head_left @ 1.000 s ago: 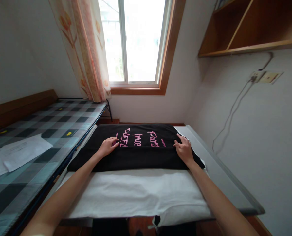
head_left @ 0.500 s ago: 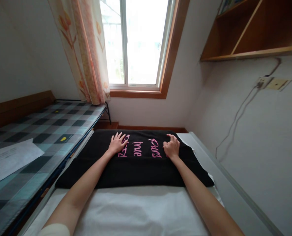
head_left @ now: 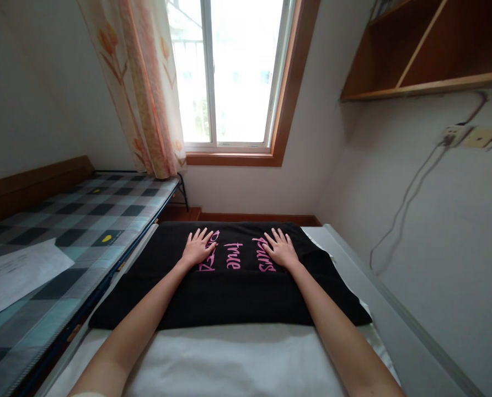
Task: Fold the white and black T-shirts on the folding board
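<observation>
A black cloth garment (head_left: 233, 298) with pink lettering lies spread across a white-covered surface (head_left: 238, 358). My left hand (head_left: 197, 248) rests flat on it, fingers spread, beside and partly over the lettering at the left. My right hand (head_left: 281, 249) also lies palm down on the black fabric, fingers apart, its fingertips over the right-hand pink word. Neither hand grips anything. The word "true" shows between them.
At the left stands a bed with a checked mattress (head_left: 117, 215) and a paper sheet (head_left: 22, 275) on it. A curtain (head_left: 146, 88) hangs by the window (head_left: 241, 71). Wooden shelves (head_left: 432, 49) and a socket with a cord (head_left: 455, 135) are on the right wall.
My right hand has shifted slightly left on the garment, and its previously curled fingers are now spread flat. My left hand stays in nearly the same place.
</observation>
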The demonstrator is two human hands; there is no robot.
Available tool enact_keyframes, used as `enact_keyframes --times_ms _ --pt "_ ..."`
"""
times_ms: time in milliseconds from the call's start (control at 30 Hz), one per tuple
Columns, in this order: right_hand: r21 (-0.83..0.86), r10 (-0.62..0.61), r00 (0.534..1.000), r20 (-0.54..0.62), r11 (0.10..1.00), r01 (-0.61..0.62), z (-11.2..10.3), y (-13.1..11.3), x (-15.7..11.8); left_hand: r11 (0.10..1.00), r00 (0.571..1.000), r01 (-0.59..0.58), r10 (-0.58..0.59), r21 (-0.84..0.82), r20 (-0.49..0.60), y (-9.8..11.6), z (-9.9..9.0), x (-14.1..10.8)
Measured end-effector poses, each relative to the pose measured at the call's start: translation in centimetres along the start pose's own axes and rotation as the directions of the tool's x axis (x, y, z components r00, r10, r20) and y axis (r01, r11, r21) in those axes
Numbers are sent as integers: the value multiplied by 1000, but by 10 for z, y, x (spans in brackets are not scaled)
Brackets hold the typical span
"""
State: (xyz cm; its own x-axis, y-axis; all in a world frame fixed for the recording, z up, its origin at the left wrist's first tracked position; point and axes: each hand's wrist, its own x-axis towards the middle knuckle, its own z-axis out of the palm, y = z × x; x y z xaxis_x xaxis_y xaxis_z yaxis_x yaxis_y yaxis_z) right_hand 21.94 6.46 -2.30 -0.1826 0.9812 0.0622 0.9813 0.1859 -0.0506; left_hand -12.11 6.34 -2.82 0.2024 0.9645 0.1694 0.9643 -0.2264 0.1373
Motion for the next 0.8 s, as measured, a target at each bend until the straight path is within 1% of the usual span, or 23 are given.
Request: enact_keyframes --times_ms 133,267,600,800 --pt "-4 3 1000 24 1000 -3 -2 -1 -5 1000 1000 -4 4 12 0 1 0 -4" --pt "-4 4 1000 28 1000 -4 -2 -1 -16 1000 1000 -19 19 11 1 3 0 -12" --pt "-15 26 999 21 1000 -26 -3 -5 -61 999 999 -38 38 -15 -15 13 -1 -47" --pt "-20 35 999 25 999 -35 -4 -10 -82 999 999 -46 45 -25 -5 18 -7 -66"
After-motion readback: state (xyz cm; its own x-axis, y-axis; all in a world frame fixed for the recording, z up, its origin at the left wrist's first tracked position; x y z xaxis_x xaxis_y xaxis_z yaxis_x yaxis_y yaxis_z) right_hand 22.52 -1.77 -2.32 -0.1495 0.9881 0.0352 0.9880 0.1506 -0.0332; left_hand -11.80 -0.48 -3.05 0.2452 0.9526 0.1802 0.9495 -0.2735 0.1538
